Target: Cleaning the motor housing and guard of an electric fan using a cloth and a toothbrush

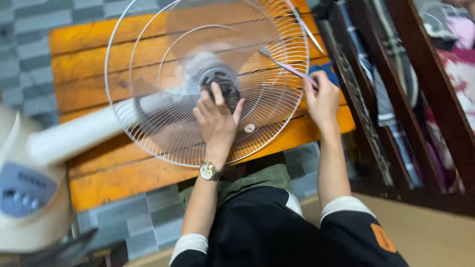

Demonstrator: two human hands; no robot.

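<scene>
L hand [216, 121] on fan grille [148, 113] hub, R hand [321, 99] gripping rim

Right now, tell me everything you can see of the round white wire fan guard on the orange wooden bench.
The round white wire fan guard looks like thin painted metal: radial spokes crossed by a few concentric rings, with a dark hub at its centre. It lies tilted over the orange wooden slatted bench, joined to the fan's white neck. The left hand rests fingers spread at the hub; the right hand grips the rim's right edge beside a thin metal tool. A small round sticker sits on the lower spokes.
</scene>
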